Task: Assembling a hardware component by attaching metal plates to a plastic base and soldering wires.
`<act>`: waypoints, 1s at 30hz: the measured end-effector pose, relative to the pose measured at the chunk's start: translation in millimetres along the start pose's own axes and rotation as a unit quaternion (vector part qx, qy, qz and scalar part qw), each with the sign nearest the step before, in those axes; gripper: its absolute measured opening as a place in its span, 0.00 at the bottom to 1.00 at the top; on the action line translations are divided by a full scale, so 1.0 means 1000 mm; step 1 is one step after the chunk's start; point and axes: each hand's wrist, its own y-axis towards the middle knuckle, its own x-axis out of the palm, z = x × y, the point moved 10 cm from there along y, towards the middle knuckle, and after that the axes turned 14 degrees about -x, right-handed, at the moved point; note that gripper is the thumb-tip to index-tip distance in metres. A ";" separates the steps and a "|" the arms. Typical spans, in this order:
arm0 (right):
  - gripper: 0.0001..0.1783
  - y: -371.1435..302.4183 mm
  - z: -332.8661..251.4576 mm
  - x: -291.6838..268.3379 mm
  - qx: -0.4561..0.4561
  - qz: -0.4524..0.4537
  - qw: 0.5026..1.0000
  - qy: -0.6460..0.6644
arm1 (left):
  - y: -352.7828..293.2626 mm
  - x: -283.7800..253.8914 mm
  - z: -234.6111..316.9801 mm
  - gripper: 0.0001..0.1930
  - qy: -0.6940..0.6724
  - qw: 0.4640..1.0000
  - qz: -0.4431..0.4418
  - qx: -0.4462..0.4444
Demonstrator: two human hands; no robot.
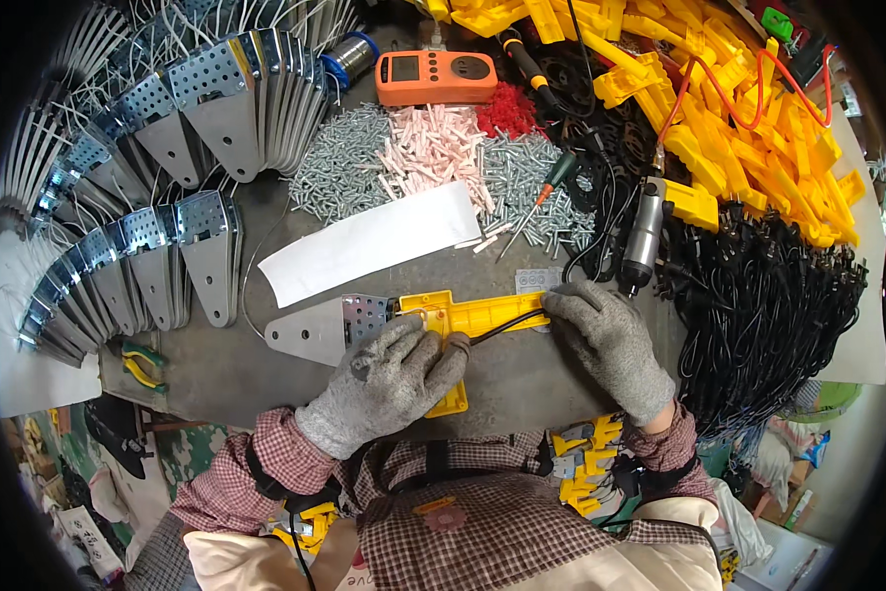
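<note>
In front of me lies a yellow plastic handle shell [492, 313], its open inner side facing up. A grey metal blade-shaped plate [315, 333] with a perforated section sticks out at its left. My left hand [389, 379], in a grey glove, is closed over the shell's wide end, with thumb and fingers by the black cable. A black cable [507, 327] runs slantwise along the handle toward the right. My gloved right hand [610, 340] is closed at the handle's right end, where the cable goes under its fingers. The fingertips' exact grip is hidden.
Rows of metal plates with white wires [211, 256] stand left, near yellow-green pliers [143, 366]. Beyond the white strip [369, 241] lie screw piles [339, 163] and an orange meter [437, 78]. A screwdriver [541, 202], power driver [645, 231], yellow shells [728, 108] and black cords [758, 315] sit right.
</note>
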 end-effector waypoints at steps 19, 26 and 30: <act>0.20 0.062 -0.045 0.045 -0.087 0.025 0.995 0.050 | -0.013 0.019 0.002 0.28 0.034 0.988 -0.123 -0.091; 0.20 0.063 -0.039 0.052 -0.060 -0.036 0.993 0.090 | -0.032 0.031 0.019 0.38 0.086 0.977 -0.123 -0.149; 0.16 0.059 -0.034 0.037 -0.062 0.022 0.987 0.145 | -0.038 0.026 0.023 0.37 0.113 0.984 -0.092 -0.102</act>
